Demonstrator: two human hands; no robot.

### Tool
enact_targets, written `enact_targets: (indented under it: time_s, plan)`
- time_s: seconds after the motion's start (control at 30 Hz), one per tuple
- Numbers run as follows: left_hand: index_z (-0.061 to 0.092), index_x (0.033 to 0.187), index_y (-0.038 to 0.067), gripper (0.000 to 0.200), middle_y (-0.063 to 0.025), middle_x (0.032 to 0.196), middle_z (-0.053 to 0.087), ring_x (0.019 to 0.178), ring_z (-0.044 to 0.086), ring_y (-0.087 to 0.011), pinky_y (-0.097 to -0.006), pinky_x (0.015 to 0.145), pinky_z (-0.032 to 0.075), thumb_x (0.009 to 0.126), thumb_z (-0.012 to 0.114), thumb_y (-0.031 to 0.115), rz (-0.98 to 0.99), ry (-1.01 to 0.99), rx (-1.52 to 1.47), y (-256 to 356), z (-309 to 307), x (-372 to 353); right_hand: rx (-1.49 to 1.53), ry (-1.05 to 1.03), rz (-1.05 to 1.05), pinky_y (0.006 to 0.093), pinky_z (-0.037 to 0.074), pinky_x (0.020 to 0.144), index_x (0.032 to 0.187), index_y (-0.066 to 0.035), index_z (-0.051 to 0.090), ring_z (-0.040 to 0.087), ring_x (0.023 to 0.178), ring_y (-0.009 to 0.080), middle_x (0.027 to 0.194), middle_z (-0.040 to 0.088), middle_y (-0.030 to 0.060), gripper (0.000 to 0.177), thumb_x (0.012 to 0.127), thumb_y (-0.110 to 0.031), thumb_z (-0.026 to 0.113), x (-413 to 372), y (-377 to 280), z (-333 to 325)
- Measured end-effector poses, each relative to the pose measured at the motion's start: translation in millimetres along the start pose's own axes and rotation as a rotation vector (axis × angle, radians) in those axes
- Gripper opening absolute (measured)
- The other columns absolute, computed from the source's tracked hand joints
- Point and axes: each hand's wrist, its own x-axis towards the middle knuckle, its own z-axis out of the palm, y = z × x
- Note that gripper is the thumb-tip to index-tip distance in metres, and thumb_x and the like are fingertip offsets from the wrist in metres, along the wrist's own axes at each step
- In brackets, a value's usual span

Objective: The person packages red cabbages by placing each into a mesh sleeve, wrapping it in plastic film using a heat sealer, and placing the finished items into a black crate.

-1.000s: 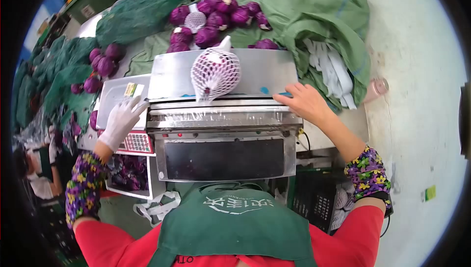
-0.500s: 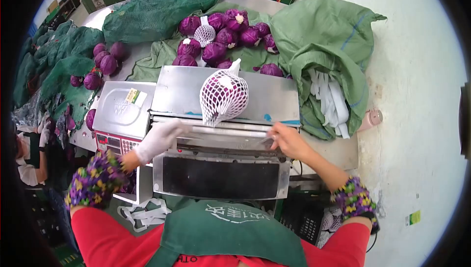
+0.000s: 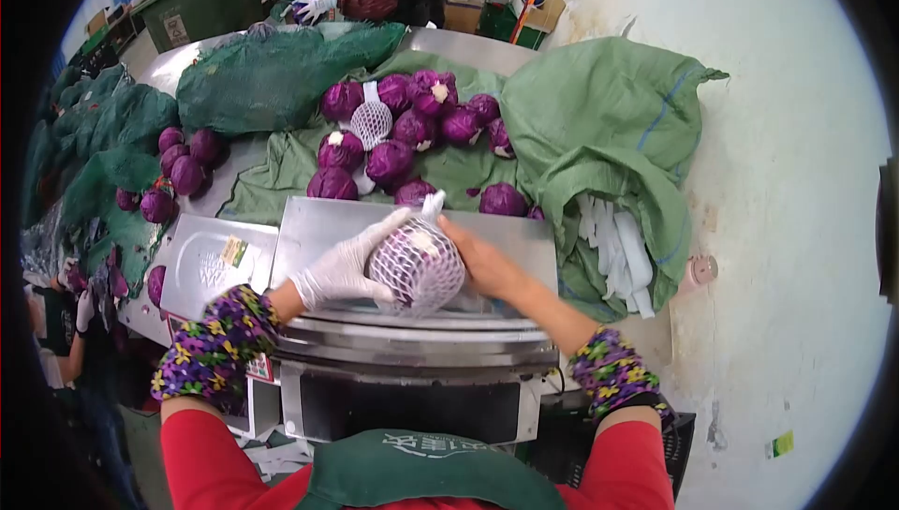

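A red cabbage [image 3: 416,269] in a white foam net sits between my hands over the steel top of the wrapping machine [image 3: 309,229]. My left hand [image 3: 348,271], in a white glove, cups its left side with the thumb in front. From the right, my bare right hand [image 3: 482,259] presses against it; some of its fingertips are hidden behind the net. The gathered end of the net points up at the back. Whether clear film lies around the cabbage is hard to make out. In front of it are the machine's rollers [image 3: 421,340] and a dark plate [image 3: 407,409].
Several loose red cabbages [image 3: 390,163] and one netted cabbage [image 3: 372,122] lie behind the machine. At right a green sack [image 3: 599,126] holds white foam nets [image 3: 613,248]. A scale [image 3: 211,266] stands at left. Other people's gloved hands [image 3: 314,8] show at the back and far left.
Both hands have moved from the film at the rollers up to the netted cabbage and now hold its sides. The camera view has shifted, so the table appears lower.
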Motion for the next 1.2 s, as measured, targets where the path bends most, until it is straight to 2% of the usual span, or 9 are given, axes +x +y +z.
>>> enact_targets:
  time_s: [0.23, 0.5, 0.53, 0.6, 0.63, 0.67, 0.9, 1.0, 1.2]
  plan:
    - [0.036, 0.141, 0.006, 0.060, -0.0133, 0.138, 0.047, 0.122, 0.049, -0.0203, -0.0366, 0.103, 0.040, 0.096, 0.047, 0.044, -0.537, -0.077, -0.854, 7, 30, -22, 0.494, -0.390, 0.676, 0.0357, 0.049, 0.085, 0.127, -0.002, 0.047, 0.063, 0.095, 0.0221, 0.108, 0.064, 0.0169, 0.054, 0.079, -0.013, 0.068, -20, -101, -55]
    - [0.054, 0.128, 0.018, 0.073, -0.0049, 0.127, 0.056, 0.119, 0.047, -0.0241, -0.0492, 0.101, 0.036, 0.088, 0.023, 0.071, -1.536, -0.064, -1.278, 124, 115, -90, 1.336, -0.456, 1.107, 0.0345, 0.051, 0.091, 0.126, 0.006, 0.045, 0.060, 0.105, 0.0234, 0.115, 0.059, 0.0161, 0.063, 0.090, -0.044, 0.059, -154, -199, -14]
    - [0.054, 0.128, 0.018, 0.073, -0.0049, 0.127, 0.056, 0.119, 0.047, -0.0241, -0.0492, 0.101, 0.036, 0.088, 0.023, 0.071, -1.550, -0.063, -1.287, 108, 128, -105, 1.304, -0.475, 1.187, 0.0352, 0.050, 0.092, 0.127, 0.006, 0.044, 0.060, 0.105, 0.0240, 0.116, 0.059, 0.0167, 0.066, 0.090, -0.048, 0.057, -166, -201, -6]
    - [0.052, 0.131, 0.018, 0.072, -0.0040, 0.128, 0.055, 0.118, 0.047, -0.0213, -0.0415, 0.102, 0.036, 0.089, 0.028, 0.072, -0.637, -0.306, -0.809, 58, 162, -145, 1.417, -0.398, 1.324, 0.0380, 0.050, 0.092, 0.127, 0.005, 0.045, 0.060, 0.105, 0.0252, 0.116, 0.059, 0.0179, 0.066, 0.090, -0.049, 0.056, -184, -205, 5]
    - [0.046, 0.136, 0.014, 0.066, -0.0046, 0.128, 0.054, 0.118, 0.047, -0.0203, -0.0404, 0.103, 0.034, 0.093, 0.035, 0.063, -1.252, -0.030, -1.469, 86, 143, -141, 1.249, -0.485, 1.201, 0.0398, 0.050, 0.091, 0.126, 0.005, 0.046, 0.061, 0.104, 0.0270, 0.114, 0.059, 0.0186, 0.065, 0.090, -0.049, 0.056, -196, -199, 14]
    - [0.046, 0.136, 0.014, 0.066, -0.0046, 0.128, 0.054, 0.118, 0.047, -0.0203, -0.0404, 0.103, 0.034, 0.093, 0.035, 0.063, -1.280, -0.031, -1.482, 93, 140, -148, 1.329, -0.383, 1.281, 0.0395, 0.050, 0.090, 0.125, 0.005, 0.046, 0.061, 0.103, 0.0277, 0.113, 0.059, 0.0191, 0.064, 0.091, -0.049, 0.055, -205, -204, 21]
    - [0.057, 0.115, -0.004, 0.028, -0.0082, 0.096, 0.066, 0.083, 0.058, -0.0084, -0.0234, 0.073, 0.047, 0.094, 0.056, 0.015, -0.826, 0.213, -0.172, 122, 136, -235, 1.308, 0.193, 1.407, 0.0314, 0.053, 0.082, 0.118, 0.005, 0.048, 0.065, 0.094, 0.0240, 0.108, 0.059, 0.0178, 0.038, 0.100, -0.027, 0.040, -230, -255, 34]
    - [0.061, 0.097, 0.000, 0.025, -0.0022, 0.072, 0.059, 0.065, 0.051, -0.0068, -0.0223, 0.060, 0.042, 0.098, 0.048, 0.021, -0.673, 0.557, -0.176, 121, 150, -234, 0.735, 0.518, 1.225, 0.0236, 0.045, 0.048, 0.082, -0.002, 0.049, 0.057, 0.053, 0.0113, 0.066, 0.055, 0.0042, 0.030, 0.100, -0.024, 0.038, -215, -264, 51]
    - [0.054, 0.078, 0.013, 0.032, 0.0078, 0.056, 0.038, 0.047, 0.032, -0.0032, -0.0198, 0.044, 0.025, 0.099, 0.046, 0.035, -0.824, 1.078, -0.847, 126, 154, -209, 1.139, 0.903, 1.364, 0.0206, 0.023, 0.036, 0.082, -0.009, 0.048, 0.030, 0.040, 0.0028, 0.053, 0.032, -0.0063, 0.024, 0.099, -0.026, 0.046, -217, -247, 16]
